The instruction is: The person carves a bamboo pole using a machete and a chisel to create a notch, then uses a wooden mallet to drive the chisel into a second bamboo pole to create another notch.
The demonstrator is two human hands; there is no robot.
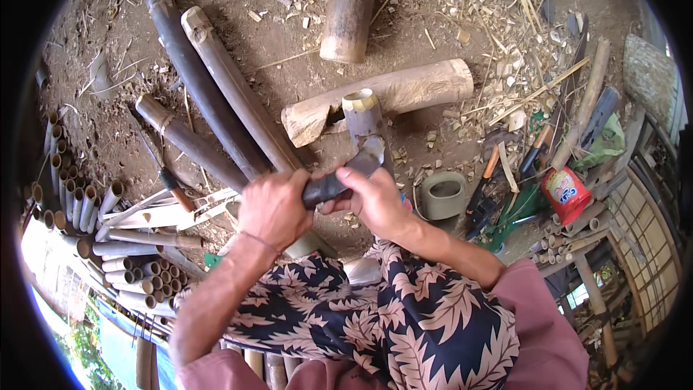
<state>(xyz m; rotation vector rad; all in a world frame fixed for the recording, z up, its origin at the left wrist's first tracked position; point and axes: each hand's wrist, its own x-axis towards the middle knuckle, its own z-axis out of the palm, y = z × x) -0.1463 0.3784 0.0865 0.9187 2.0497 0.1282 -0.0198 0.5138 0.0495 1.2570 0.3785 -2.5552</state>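
Both hands grip one knife w/ a dark handle (pixel 326 188) & a wide grey blade (pixel 364 160). Left hand (pixel 273 209) is clenched round the handle end. Right hand (pixel 375 198) is clenched round it nearer the blade. The blade lies against the side of a short bamboo tube (pixel 363 117) that stands up from the dirt floor (pixel 238 36), open end up, leaning on a thick log (pixel 404 90) that lies across the mid floor.

Step in hand, I think: shaving or splitting the tube's wall w/ the blade. Next move likely needs a firm push down along the tube, w/ both hands tight so the blade can't slip toward the knees.

Long bamboo poles (pixel 216 79) lie slanting on the left part of the floor. A pile of cut tube pieces (pixel 79 202) sits at the left edge. Another fat bamboo piece (pixel 351 7) lies at the top edge. Chips are all over the top right.

Packages: a red round tub (pixel 567 195) w/ a white & blue label stands tipped near the right edge. A green bag (pixel 603 144) lies just above it. A grey ring-shaped pot (pixel 442 195) sits on the floor right of the hands. A tool w/ an orange handle (pixel 491 162) lies btw pot & tub. No signs seen.
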